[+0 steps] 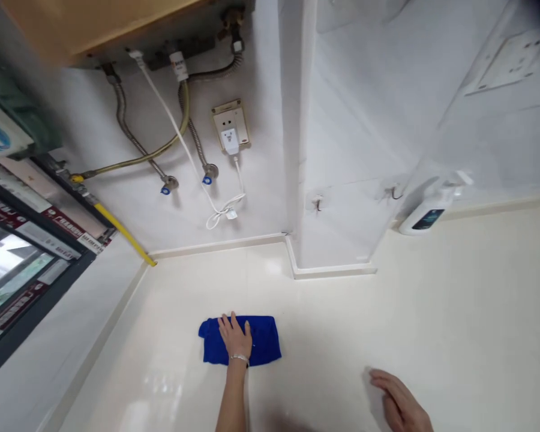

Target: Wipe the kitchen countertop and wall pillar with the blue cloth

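A folded blue cloth (266, 341) lies on the glossy cream countertop (324, 336). My left hand (236, 342) rests flat on its middle, fingers spread, with a bracelet at the wrist. Part of the cloth is hidden beneath the palm. At the lower right, my right hand (400, 399) is just over or on the countertop, apart from the cloth. Its fingers are loosely bent, a gap shows between thumb and fingers, and nothing is seen in it. The frame's bottom edge cuts it off.
A white spray bottle (425, 211) stands against the wall at the right. A boxed-in wall column (342, 228) juts onto the countertop. Above hang hoses, a white cable (225, 210) and a plugged socket (231, 126). A yellow pipe (123, 233) meets the counter near the window.
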A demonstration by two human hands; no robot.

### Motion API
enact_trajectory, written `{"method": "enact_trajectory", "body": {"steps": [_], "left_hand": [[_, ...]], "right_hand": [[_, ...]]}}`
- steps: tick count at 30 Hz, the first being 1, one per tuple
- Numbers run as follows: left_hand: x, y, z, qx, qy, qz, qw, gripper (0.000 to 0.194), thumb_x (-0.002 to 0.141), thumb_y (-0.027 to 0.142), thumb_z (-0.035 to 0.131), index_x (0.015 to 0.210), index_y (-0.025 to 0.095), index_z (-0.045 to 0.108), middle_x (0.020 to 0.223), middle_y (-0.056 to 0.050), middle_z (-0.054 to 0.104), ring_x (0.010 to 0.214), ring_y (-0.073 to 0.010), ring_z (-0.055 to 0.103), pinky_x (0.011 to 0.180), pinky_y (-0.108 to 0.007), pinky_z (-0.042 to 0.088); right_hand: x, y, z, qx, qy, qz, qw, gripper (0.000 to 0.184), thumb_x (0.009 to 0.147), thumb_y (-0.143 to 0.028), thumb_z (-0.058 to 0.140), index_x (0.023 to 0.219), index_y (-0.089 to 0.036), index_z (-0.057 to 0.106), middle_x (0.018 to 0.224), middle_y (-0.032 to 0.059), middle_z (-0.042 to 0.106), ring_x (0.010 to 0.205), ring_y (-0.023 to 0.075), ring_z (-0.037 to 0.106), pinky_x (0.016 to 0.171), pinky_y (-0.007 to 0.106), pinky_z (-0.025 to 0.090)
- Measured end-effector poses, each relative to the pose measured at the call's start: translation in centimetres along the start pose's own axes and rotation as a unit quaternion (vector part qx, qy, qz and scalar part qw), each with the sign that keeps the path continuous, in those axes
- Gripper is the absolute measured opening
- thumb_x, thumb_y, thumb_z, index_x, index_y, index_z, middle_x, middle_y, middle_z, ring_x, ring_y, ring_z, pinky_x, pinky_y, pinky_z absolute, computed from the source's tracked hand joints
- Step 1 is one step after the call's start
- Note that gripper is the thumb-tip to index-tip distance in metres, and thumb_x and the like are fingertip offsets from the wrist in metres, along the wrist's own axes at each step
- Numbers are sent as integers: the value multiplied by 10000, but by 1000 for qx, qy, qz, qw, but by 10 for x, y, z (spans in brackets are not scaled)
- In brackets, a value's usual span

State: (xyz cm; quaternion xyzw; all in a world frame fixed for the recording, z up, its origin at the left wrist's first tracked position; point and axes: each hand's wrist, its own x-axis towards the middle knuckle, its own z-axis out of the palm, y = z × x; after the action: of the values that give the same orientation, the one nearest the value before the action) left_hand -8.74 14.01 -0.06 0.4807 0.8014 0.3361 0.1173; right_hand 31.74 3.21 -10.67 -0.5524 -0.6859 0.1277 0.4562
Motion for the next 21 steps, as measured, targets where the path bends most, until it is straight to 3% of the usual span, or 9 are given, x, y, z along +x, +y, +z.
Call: {"method": "enact_trajectory", "body": {"steps": [3, 8, 10, 13, 17, 21], "left_hand": [[-30, 0, 18, 57, -18, 3, 998, 656, 860, 403, 418, 1398, 29, 441, 1619, -296, 182, 1529, -416, 19, 1203, -688, 110], [-77, -36, 3, 96, -76, 103, 987, 682, 871, 446, 434, 1472, 129, 372, 1651, -219, 160, 1538, -372, 26, 1230, -620, 140], [-75, -46, -6, 75, -81, 101, 989, 689, 873, 483, 422, 1480, 163, 361, 1659, -188, 162, 1541, -351, 65, 1232, -593, 177], [-51, -40, -9, 72, -37, 34, 996, 749, 860, 561, 383, 1479, 141, 348, 1646, -220, 183, 1535, -358, 114, 1220, -588, 218], [-24, -7, 14, 126, 44, -53, 990, 807, 833, 551, 350, 1395, -25, 415, 1550, -384, 256, 1490, -499, 136, 1154, -701, 220], [-23, 10, 39, 158, 116, -26, 980, 808, 842, 572, 303, 1394, -6, 417, 1556, -381, 248, 1486, -520, 119, 1082, -770, 250]], "right_hand": [[3, -6, 7, -16, 1, 18, 1000, 217, 879, -251, 453, 977, -231, 646, 1097, 78, 691, 1023, 218, 684, 884, 366, 594], [6, -9, 10, -21, 7, 27, 999, 215, 912, -224, 429, 984, -225, 631, 1102, 82, 677, 1037, 192, 669, 875, 336, 585], [6, -9, 10, -20, 6, 29, 999, 212, 916, -219, 431, 995, -227, 628, 1102, 84, 676, 1034, 188, 670, 865, 325, 585], [10, -12, 11, -14, 11, 30, 999, 213, 906, -205, 430, 983, -228, 627, 1082, 85, 680, 1012, 189, 677, 848, 318, 590], [12, -18, 9, -9, 0, 34, 999, 253, 896, -176, 403, 972, -229, 638, 1094, 89, 684, 1026, 193, 675, 870, 329, 590], [-2, -14, -6, -75, 2, 12, 997, 331, 884, -174, 452, 1145, -247, 642, 1208, 93, 666, 1133, 219, 639, 956, 374, 564]]}}
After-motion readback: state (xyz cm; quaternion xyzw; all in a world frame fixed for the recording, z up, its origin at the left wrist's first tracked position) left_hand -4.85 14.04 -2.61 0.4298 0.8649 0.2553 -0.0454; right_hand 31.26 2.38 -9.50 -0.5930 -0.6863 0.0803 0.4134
